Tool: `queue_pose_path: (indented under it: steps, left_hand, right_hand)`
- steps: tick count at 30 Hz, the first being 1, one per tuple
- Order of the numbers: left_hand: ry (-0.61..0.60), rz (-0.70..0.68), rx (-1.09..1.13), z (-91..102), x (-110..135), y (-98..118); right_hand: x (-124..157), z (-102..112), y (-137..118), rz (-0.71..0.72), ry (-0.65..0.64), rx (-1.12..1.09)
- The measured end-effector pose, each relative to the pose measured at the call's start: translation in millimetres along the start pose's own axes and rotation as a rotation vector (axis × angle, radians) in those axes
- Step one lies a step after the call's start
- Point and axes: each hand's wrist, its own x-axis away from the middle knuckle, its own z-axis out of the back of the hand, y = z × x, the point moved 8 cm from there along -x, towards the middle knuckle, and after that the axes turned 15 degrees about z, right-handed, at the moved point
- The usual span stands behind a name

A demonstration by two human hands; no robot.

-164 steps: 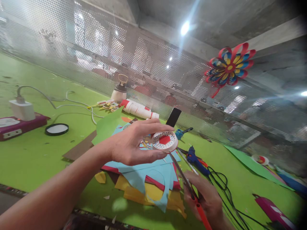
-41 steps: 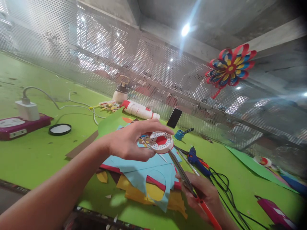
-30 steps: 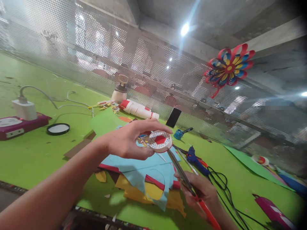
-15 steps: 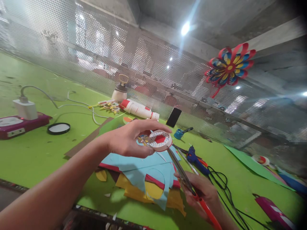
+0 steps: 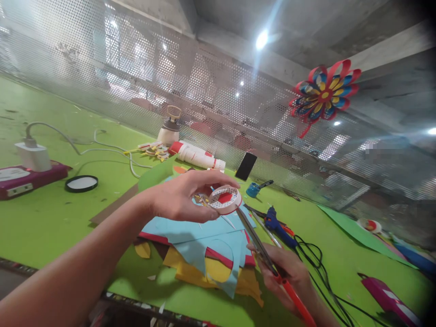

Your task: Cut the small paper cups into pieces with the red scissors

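Observation:
Between its thumb and fingers, my left hand [image 5: 184, 197] grips a small round paper piece [image 5: 233, 204] with a white rim, a dotted inner wall and a red centre. My right hand [image 5: 284, 272] is closed on a pair of red-handled scissors [image 5: 257, 240]. The tips of the blades reach the near right side of the rim; whether they cut into it I cannot tell. Beneath both hands lie cut sheets of light blue paper [image 5: 184, 231], over yellow paper [image 5: 190, 272] and dark red paper.
A blue glue gun [image 5: 277, 227] with a black cable lies to the right. Behind are a phone [image 5: 246, 166], a blue jar [image 5: 252, 189] and a white-and-red roll [image 5: 197, 155]. A power strip [image 5: 44, 179] stands left. A paper flower [image 5: 325, 95] hangs upper right.
The paper piece has tilted slightly in my left hand, so its outer rim shows more. My right hand and the scissors hold nearly the same position.

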Motion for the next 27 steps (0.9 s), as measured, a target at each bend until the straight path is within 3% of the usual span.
queue_pose_path:
  steps: [5,14,21,27]
  left_hand:
    - [-0.035,0.039,0.037,-3.1,-3.0,-4.0]
    - [-0.160,0.079,0.249,-8.3,-6.9,-11.9]
    - [-0.075,0.028,0.399,-12.4,-14.5,-19.7]
    - [0.018,0.065,0.456,-23.5,-20.0,-32.3]
  right_hand:
    - [-10.9,-1.4,-14.2,0.086,-0.035,0.003]
    - [-6.7,-6.6,-9.5,0.035,-0.101,-0.010]
    - [-11.4,-3.6,-13.0,0.135,0.039,0.078]
    - [-14.7,1.7,-18.7,0.169,0.042,0.174]
